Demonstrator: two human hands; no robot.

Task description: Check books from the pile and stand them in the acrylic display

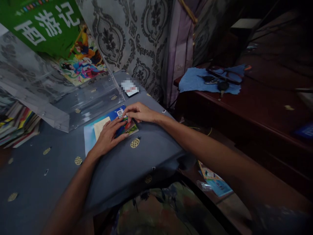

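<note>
A thin book (89, 133) with a blue back cover and a barcode label lies on the grey tablecloth, a cream panel on its left part. A smaller, dark colourful section (133, 129) with visible page edges lies at its right side. My left hand (110, 133) rests flat across the book, fingers spread and pointing right. Over the book's upper right side, my right hand (139, 112) has bent fingers drawn together at the cover near the barcode. Its fingertips are partly hidden, and I cannot tell how much they pinch.
A clear plastic stand (66, 122) holds a green picture book (49, 39) behind my left hand. Stacked books (21, 125) are at far left. A phone-like object (130, 89), partly blurred, lies behind. On the right-hand dark red table (264, 98) are a blue cloth (190, 81), glasses and keys.
</note>
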